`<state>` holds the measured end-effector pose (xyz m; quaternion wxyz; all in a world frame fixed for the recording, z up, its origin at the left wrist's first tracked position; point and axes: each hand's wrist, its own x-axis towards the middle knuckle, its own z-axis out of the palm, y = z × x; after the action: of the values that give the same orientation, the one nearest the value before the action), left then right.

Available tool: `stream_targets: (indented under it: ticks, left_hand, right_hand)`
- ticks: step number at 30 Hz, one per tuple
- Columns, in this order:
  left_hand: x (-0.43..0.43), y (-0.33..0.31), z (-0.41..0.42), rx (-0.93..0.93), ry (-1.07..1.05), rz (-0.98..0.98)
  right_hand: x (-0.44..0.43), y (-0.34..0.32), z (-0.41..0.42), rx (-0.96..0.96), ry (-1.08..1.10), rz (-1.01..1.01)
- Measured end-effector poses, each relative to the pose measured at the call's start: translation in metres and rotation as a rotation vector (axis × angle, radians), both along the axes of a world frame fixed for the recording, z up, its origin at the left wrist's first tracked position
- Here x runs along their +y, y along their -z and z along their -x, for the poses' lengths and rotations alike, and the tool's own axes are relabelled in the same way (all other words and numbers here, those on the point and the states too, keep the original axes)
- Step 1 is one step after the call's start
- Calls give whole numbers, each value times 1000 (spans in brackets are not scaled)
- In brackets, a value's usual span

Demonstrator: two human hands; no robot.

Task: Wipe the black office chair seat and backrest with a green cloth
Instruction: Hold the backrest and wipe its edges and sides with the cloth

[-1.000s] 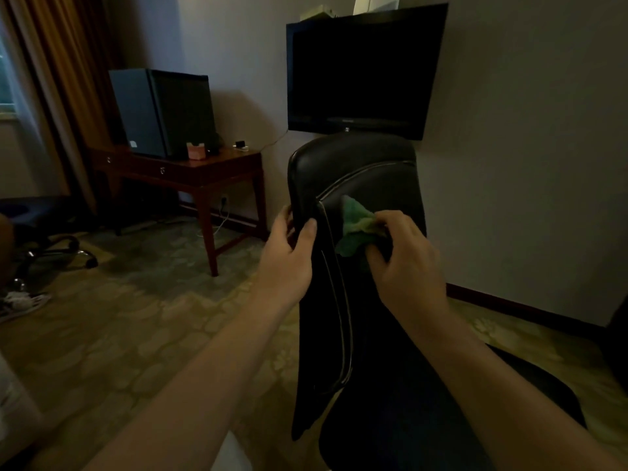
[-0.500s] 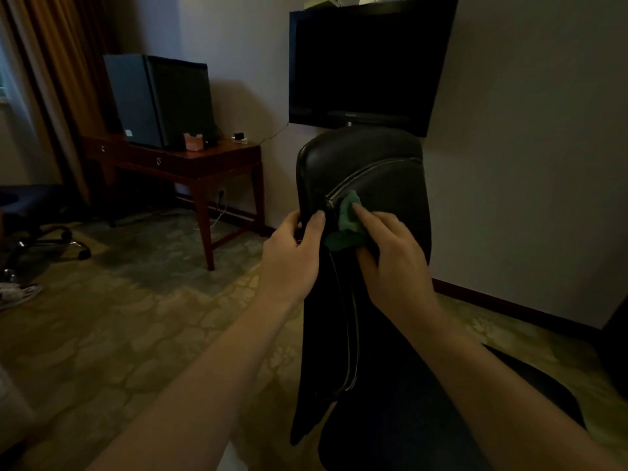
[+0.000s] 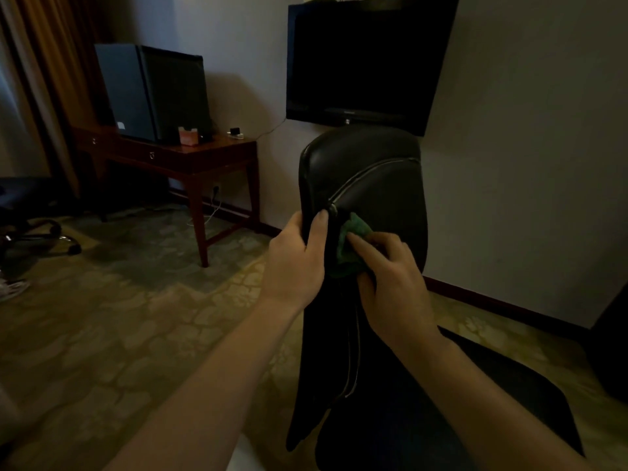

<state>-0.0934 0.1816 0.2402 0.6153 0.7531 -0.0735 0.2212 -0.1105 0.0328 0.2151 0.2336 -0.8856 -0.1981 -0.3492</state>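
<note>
On the backrest [image 3: 356, 147] of the black office chair [image 3: 323, 368], your right hand [image 3: 390, 280] has slid the green cloth [image 3: 350, 236] slightly down and away from the corner of the pale seam [image 3: 370, 174] since half a second ago. Your left hand [image 3: 295, 263] keeps its grip on the backrest's left edge, thumb on the front and fingers wrapped behind. The chair stands on patterned carpet [image 3: 136, 317] by a plain wall, below a wall-mounted television [image 3: 367, 59]. A wooden desk [image 3: 190, 158] to the left carries a dark boxy cabinet [image 3: 153, 93]. The cloth is bunched under your right hand's curled fingers and thumb, pressed to the leather just right of your left thumb and well above the seat [image 3: 441, 419].
</note>
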Motion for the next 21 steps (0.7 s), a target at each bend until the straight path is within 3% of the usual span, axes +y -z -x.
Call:
stream_targets:
  ticks: [21]
  left_hand:
    - [-3,-15,36,42,33,28]
  right_hand:
    - [0,-31,17,-75,-44,19]
